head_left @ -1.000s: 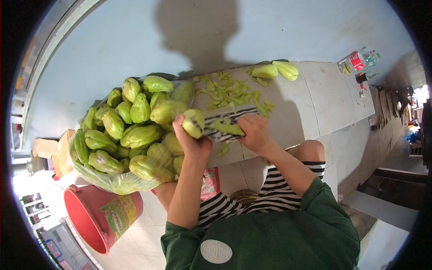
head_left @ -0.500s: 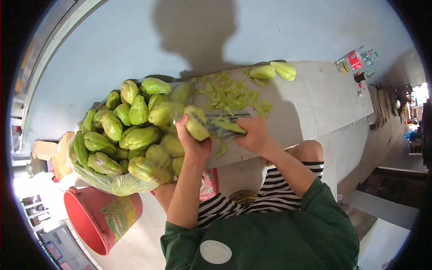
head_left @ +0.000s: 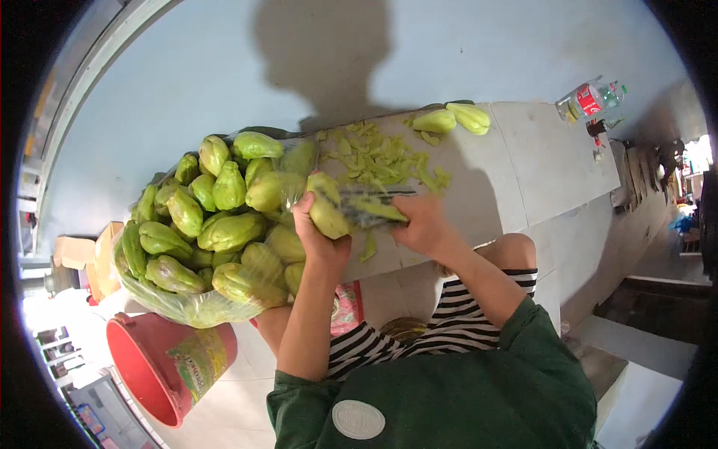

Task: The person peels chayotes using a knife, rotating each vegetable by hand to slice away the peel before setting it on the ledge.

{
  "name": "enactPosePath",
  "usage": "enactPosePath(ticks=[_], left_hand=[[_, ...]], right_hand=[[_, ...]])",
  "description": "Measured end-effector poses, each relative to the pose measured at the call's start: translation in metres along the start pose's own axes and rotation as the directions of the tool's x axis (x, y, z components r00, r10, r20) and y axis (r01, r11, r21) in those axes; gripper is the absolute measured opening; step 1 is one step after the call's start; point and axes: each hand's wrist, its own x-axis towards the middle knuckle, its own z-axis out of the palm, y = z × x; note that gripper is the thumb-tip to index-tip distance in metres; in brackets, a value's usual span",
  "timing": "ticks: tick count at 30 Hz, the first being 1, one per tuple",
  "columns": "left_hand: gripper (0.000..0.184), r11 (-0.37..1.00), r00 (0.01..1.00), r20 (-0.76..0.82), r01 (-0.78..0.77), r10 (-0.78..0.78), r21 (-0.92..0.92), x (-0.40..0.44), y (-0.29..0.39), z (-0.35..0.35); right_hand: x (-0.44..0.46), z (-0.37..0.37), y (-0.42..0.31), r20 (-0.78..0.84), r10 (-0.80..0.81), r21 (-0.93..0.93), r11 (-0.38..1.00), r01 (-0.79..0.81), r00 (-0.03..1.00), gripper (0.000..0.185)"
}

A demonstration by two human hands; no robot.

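Observation:
My left hand (head_left: 323, 233) is closed around a pale green chayote (head_left: 326, 206), partly peeled, over the edge of the tiled ledge. In my right hand (head_left: 420, 223) is a wide-bladed knife (head_left: 370, 208), its shiny blade against the chayote's right side; its handle is hidden in my fist. The blade is smeared and shows stripes and green. Beyond the knife lie scattered peelings (head_left: 374, 159). Left of my hands, a clear plastic bag (head_left: 198, 308) bulges with many unpeeled chayotes (head_left: 230, 230).
Two peeled chayotes (head_left: 468, 118) lie near the wall at the back of the ledge (head_left: 550, 161). A plastic bottle (head_left: 587, 100) and a small dark bottle (head_left: 596, 128) stand at its far right. Below the bag is a red bucket (head_left: 142, 367); a cardboard box (head_left: 107, 258) is at left.
Almost nothing differs. The chayote has tilted slightly in my left hand, and the knife stays against it.

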Motion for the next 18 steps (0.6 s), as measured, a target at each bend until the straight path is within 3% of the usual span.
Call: enactPosePath(ticks=[2, 4, 5, 8, 12, 14, 18], left_hand=[[0.05, 1.0, 0.999, 0.054, -0.001, 0.001, 0.002, 0.015, 0.002, -0.024], [0.056, 0.981, 0.956, 0.218, 0.189, -0.196, 0.053, 0.021, 0.014, -0.026], [0.052, 0.988, 0.976, 0.156, 0.152, -0.15, 0.003, 0.017, 0.008, -0.024], [0.049, 0.99, 0.973, 0.188, 0.142, -0.135, -0.025, 0.021, 0.003, -0.029], [0.049, 0.998, 0.984, 0.171, 0.027, -0.038, 0.064, 0.014, 0.0, -0.023], [0.05, 1.0, 1.0, 0.025, 0.013, -0.013, 0.008, 0.006, 0.001, -0.01], [0.054, 0.998, 0.994, 0.09, 0.058, -0.057, -0.017, 0.007, 0.001, -0.013]], right_hand=[[-0.003, -0.005, -0.011, -0.029, -0.254, 0.007, 0.967, 0.254, 0.967, 0.029], [-0.005, -0.005, -0.019, -0.021, -0.313, -0.01, 0.95, 0.313, 0.949, 0.029], [-0.004, -0.006, -0.02, -0.013, -0.373, -0.042, 0.927, 0.372, 0.928, 0.029], [-0.005, -0.002, -0.017, -0.053, -0.397, -0.064, 0.917, 0.393, 0.916, 0.03], [-0.011, 0.005, -0.008, -0.065, -0.313, -0.043, 0.949, 0.311, 0.947, 0.031], [-0.005, 0.007, -0.004, 0.024, 0.029, 0.074, 0.997, -0.031, 0.999, 0.03], [-0.005, -0.006, -0.019, 0.026, -0.02, 0.095, 0.995, 0.017, 0.999, 0.028]])
